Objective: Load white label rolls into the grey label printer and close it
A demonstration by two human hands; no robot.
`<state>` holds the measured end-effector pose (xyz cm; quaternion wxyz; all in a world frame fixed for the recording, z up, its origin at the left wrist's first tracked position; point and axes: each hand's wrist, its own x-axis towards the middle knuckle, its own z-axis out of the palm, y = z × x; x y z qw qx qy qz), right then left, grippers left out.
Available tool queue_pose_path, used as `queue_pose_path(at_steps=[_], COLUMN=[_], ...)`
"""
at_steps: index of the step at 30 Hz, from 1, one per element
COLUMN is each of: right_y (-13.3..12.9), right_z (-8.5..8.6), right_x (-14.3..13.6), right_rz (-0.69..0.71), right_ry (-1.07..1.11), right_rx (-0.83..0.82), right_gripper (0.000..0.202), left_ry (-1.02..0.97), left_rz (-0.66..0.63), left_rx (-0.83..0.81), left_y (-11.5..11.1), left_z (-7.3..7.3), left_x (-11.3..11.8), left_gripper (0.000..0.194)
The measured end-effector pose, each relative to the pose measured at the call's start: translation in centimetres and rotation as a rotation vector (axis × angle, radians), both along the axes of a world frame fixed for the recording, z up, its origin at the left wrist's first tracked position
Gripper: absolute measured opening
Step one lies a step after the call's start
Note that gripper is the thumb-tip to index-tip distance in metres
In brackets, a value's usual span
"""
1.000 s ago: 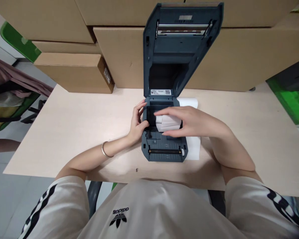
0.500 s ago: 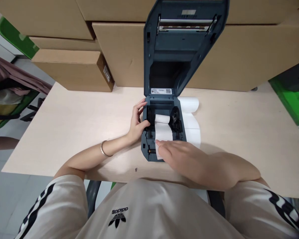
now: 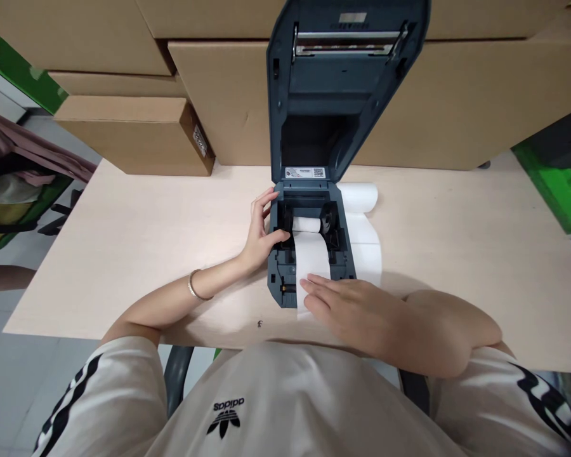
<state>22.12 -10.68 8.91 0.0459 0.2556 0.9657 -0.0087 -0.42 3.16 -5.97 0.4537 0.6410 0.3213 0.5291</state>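
A dark blue-grey label printer (image 3: 275,293) stands on the table with its lid (image 3: 349,82) raised. Inside it, a small white paper roll (image 3: 306,225) sits between black roll holders (image 3: 330,219). From the roll a white paper strip (image 3: 311,254) runs toward me and hangs past the front edge. My left hand (image 3: 262,236) grips the printer's left wall, the thumb over the rim near the left holder and the fingers along the outside. Across the lower part of the strip lies my right hand (image 3: 345,303), fingers stretched out on the paper, thumb hidden.
Right of the printer a larger white roll (image 3: 359,198) lies with paper unrolled (image 3: 367,254) along the printer's side. Cardboard boxes (image 3: 285,13) line the back of the table (image 3: 457,241); a flatter box (image 3: 128,143) stands back left. Part of another person's arm (image 3: 4,278) shows far left.
The paper strip has come further toward me and its end sits lower past the printer's front. My right hand has shifted slightly toward me, its fingers flatter. My left hand stays on the printer.
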Motion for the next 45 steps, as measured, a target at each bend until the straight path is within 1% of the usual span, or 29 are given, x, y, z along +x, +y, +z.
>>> queue_pose_path(at_steps=[5,8,11,16,21,22,23,24,25,27,28,29,30,31,32,33,34,35,36,37,38,39,40,41,43,45], right_y=[0.1,0.2,0.3,0.5,0.4,0.4,0.3,0.3,0.4,0.9,1.3,2.0,2.8,3.9,5.1,6.6,8.3,10.1,12.0,13.9,15.7,17.3,18.7,19.8,21.0,20.9], right_z=[-0.4,-0.7,-0.8,-0.8,-1.3,-1.3,-1.1,-0.7,-0.1,1.7,2.8,3.8,4.8,5.5,5.9,6.0,5.8,5.1,4.2,3.1,1.9,0.7,-0.4,-1.3,-2.3,-2.3], right_x=[0.0,0.0,0.2,0.4,0.4,0.6,0.8,1.1,1.5,2.4,2.9,3.5,4.0,4.5,5.1,5.7,6.3,7.0,7.6,8.2,8.8,9.2,9.4,9.5,9.2,8.5], right_rz=[0.02,0.019,0.028,0.036,0.048,0.053,0.063,0.078,0.093,0.123,0.127,0.118,0.083,0.006,-0.112,-0.268,-0.459,-0.635,-0.792,-0.879,-0.905,-0.865,-0.824,-0.784,-0.69,-0.643], right_ry=[0.038,0.051,0.071,0.08,0.07,0.071,0.083,0.106,0.137,0.234,0.292,0.35,0.409,0.474,0.557,0.654,0.762,0.891,0.989,1.008,1.035,1.038,1.04,1.038,1.043,1.041], right_rx=[0.022,-0.003,0.01,0.08,0.053,0.036,0.009,-0.029,-0.077,-0.189,-0.248,-0.303,-0.343,-0.352,-0.312,-0.227,-0.103,0.046,0.153,0.121,0.055,-0.071,-0.153,-0.202,-0.273,-0.286], right_gripper=[0.033,0.036,0.036,0.027,0.027,0.023,0.018,0.019,0.029,0.049,0.052,0.051,0.047,0.044,0.044,0.047,0.05,0.05,0.046,0.047,0.054,0.064,0.073,0.079,0.085,0.087], left_ry=[0.025,0.033,0.049,0.052,0.062,0.068,0.074,0.077,0.076,0.06,0.044,0.025,0.002,-0.023,-0.053,-0.084,-0.111,-0.133,-0.15,-0.165,-0.185,-0.212,-0.245,-0.275,-0.294,-0.269], left_rz=[-0.007,-0.013,0.008,-0.009,-0.005,-0.006,-0.007,-0.006,-0.004,0.007,0.016,0.024,0.029,0.035,0.046,0.067,0.107,0.169,0.245,0.32,0.379,0.414,0.42,0.399,0.334,0.288], left_rx=[0.0,0.008,0.015,-0.004,-0.012,-0.005,0.003,0.01,0.015,0.015,0.008,-0.006,-0.025,-0.046,-0.067,-0.086,-0.105,-0.121,-0.137,-0.159,-0.19,-0.233,-0.289,-0.358,-0.501,-0.579], left_y=[0.3,0.3,0.3,0.3,0.2,0.2,0.2,0.1,0.1,0.1,0.1,0.2,0.2,0.2,0.2,0.2,0.2,0.2,0.3,0.3,0.5,0.6,0.8,1.0,1.4,1.7], left_z=[0.0,0.1,0.1,0.5,0.7,0.7,0.6,0.6,0.5,0.4,0.3,0.3,0.3,0.3,0.3,0.4,0.6,0.8,1.0,1.3,1.6,1.9,2.3,2.6,3.3,3.9], left_x=[-0.3,-0.3,-0.2,-0.2,-0.3,-0.3,-0.3,-0.3,-0.3,-0.2,-0.1,0.0,0.1,0.2,0.4,0.5,0.6,0.8,0.9,1.0,1.1,1.2,1.3,1.4,1.5,1.5], left_gripper=[0.091,0.09,0.089,0.089,0.088,0.088,0.088,0.085,0.082,0.073,0.069,0.066,0.066,0.066,0.066,0.066,0.064,0.062,0.059,0.056,0.054,0.054,0.055,0.057,0.064,0.075])
